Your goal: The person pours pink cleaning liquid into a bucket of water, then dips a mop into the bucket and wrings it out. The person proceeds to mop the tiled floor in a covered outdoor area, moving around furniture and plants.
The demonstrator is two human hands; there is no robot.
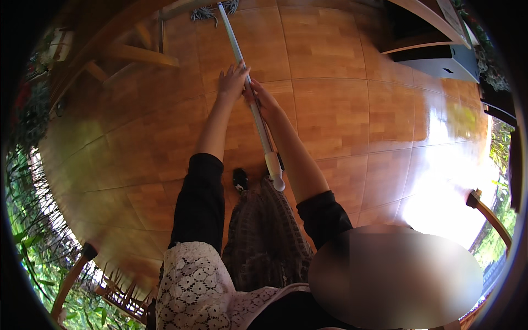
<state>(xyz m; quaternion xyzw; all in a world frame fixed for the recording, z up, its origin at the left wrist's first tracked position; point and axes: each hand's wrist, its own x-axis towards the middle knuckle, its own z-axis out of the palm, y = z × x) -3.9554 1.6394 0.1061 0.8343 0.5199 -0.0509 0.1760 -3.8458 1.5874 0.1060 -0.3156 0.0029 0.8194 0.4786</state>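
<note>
A mop with a long pale metal pole (256,113) slants away from me across the middle of the view. Its grey string head (204,14) rests on the floor at the far end, partly cut by the frame edge. The near end of the pole has a white plastic grip (273,164) with a rounded tip, close to my legs. My left hand (232,81) holds the pole from the left, its fingers slightly spread and the thumb side against it. Just nearer to me, my right hand (264,100) is closed around the pole from the right.
Brown tiled floor (330,110) spreads around me, with bright glare at the right. Wooden furniture legs (144,55) stand at the far left. A grey box-like unit (443,66) sits at the far right. Curved wooden legs (492,217) and greenery (33,264) edge the sides.
</note>
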